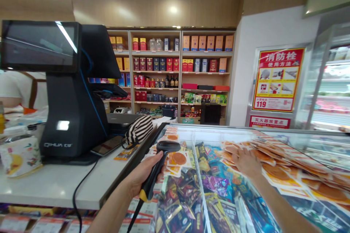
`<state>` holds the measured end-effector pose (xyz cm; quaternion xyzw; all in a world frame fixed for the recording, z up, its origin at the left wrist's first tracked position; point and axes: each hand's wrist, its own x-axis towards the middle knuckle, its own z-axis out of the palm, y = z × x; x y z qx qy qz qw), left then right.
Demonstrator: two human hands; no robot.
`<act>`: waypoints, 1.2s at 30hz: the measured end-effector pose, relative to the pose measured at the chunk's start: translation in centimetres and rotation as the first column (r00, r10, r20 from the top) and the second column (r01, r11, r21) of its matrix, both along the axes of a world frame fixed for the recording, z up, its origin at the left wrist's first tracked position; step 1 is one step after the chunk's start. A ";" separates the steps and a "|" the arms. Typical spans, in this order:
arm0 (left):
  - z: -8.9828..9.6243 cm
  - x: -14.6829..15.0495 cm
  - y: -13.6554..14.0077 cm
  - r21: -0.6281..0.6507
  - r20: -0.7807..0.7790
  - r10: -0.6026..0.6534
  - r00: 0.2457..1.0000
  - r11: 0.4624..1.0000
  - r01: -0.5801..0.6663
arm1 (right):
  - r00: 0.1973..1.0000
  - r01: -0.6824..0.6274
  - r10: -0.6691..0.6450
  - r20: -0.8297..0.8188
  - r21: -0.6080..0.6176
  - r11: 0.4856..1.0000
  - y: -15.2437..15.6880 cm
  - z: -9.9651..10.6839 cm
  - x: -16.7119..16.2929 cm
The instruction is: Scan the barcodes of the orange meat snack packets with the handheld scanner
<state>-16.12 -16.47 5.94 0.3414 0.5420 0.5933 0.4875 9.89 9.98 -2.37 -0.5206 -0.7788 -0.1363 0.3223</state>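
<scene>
My left hand (147, 171) is wrapped round the dark handle of a barcode scanner (157, 173) with a yellow band near its base. The scanner's head points away, and its cable runs down. Just past it lie a few flat packets (177, 160) with a round orange-brown disc on them. My right hand (247, 164) rests over more such packets (276, 171), fingers spread, touching them at the left end of a long, overlapping row. Both groups of packets lie on the glass top of a freezer (210, 131). Whether the right fingertips pinch a packet is hidden.
Left of the freezer stands a white counter (62, 185) with a black till (73, 116), a phone (108, 145) and a striped pouch (139, 129). Wrapped ice creams (180, 196) fill the freezer. Shelves of boxes (155, 63) line the back. A person (24, 87) is partly visible behind the till.
</scene>
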 end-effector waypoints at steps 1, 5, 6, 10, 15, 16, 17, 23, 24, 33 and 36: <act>-0.2 -0.4 -0.2 -0.003 0.008 -0.009 1.000 1.000 0.009 | 0.999 0.045 -0.045 -0.003 0.031 0.999 -0.2 0.1 -0.1; -0.6 -1.8 -0.8 -0.022 0.053 0.017 0.998 1.000 -0.016 | 0.998 0.054 -0.055 0.003 0.156 0.986 -1.6 0.9 -2.0; -0.7 -2.0 -1.0 -0.030 0.061 0.032 0.998 0.999 -0.030 | 1.000 0.005 -0.007 0.006 0.151 0.988 -2.2 1.2 -2.9; -0.6 -2.5 -1.8 -0.067 0.069 0.076 0.995 0.995 -0.072 | 0.944 -0.330 0.330 0.013 -0.013 0.944 -4.7 1.2 -7.9; -0.8 -2.9 -2.5 -0.108 0.054 0.090 0.994 0.991 -0.084 | 0.771 -0.613 0.637 -0.001 -0.275 0.741 -7.4 -0.6 -12.8; -0.9 -3.0 -2.5 -0.117 0.051 0.088 0.995 0.990 -0.082 | 0.748 -0.632 0.664 -0.002 -0.306 0.712 -7.7 -0.8 -13.3; -0.9 -3.0 -2.6 -0.121 0.049 0.086 0.995 0.989 -0.080 | 0.731 -0.647 0.682 -0.005 -0.322 0.691 -7.9 -1.0 -13.6; -0.4 -1.7 -2.4 -0.091 0.075 0.086 0.993 0.993 -0.079 | 0.780 -0.618 0.620 -0.084 -0.257 0.743 -7.7 -0.7 -13.9; -0.2 -1.4 -2.3 -0.091 0.078 0.084 0.993 0.993 -0.076 | 0.811 -0.582 0.574 -0.108 -0.244 0.776 -7.4 -0.5 -13.7; 0.2 0.6 -0.8 -0.011 0.061 -0.031 0.998 0.999 0.031 | 0.874 -0.415 0.346 -0.341 -0.154 0.897 -4.5 1.2 -10.1; 0.5 2.0 -0.3 0.006 0.029 -0.058 0.998 0.998 0.057 | 0.874 -0.379 0.299 -0.384 -0.151 0.913 -3.9 1.2 -9.0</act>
